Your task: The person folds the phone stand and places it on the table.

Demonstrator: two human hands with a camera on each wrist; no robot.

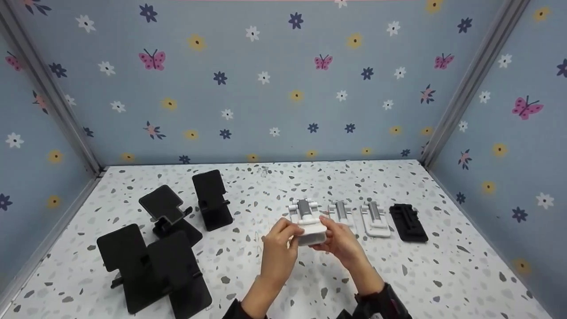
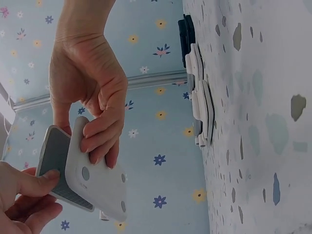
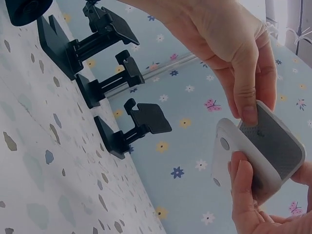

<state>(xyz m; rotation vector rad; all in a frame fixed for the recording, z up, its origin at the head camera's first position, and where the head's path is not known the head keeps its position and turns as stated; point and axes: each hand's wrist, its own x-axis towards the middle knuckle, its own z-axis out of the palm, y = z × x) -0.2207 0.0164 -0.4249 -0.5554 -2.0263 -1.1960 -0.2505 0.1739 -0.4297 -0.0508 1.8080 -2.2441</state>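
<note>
Both hands hold a white folding phone stand (image 1: 310, 227) in front of the body, raised over the table. Its two plates are parted into a wedge, with a grey pad (image 3: 275, 141) lining the inner face of one. My left hand (image 1: 280, 248) pinches the left side, the thumb (image 2: 48, 178) in the gap against the grey pad. From the right, my right hand (image 1: 344, 243) grips the other side, its fingertips (image 2: 95, 142) on the outer white face beside small oval feet (image 2: 86, 173). Part of the hinged arm (image 1: 304, 207) points away from me.
Two folded white stands (image 1: 375, 223) and a folded black stand (image 1: 409, 223) lie in a row to the right. Several unfolded black stands (image 1: 212, 199) stand at the left. Flower-patterned panels (image 1: 283, 79) enclose the speckled table (image 1: 266, 186) at the back and sides.
</note>
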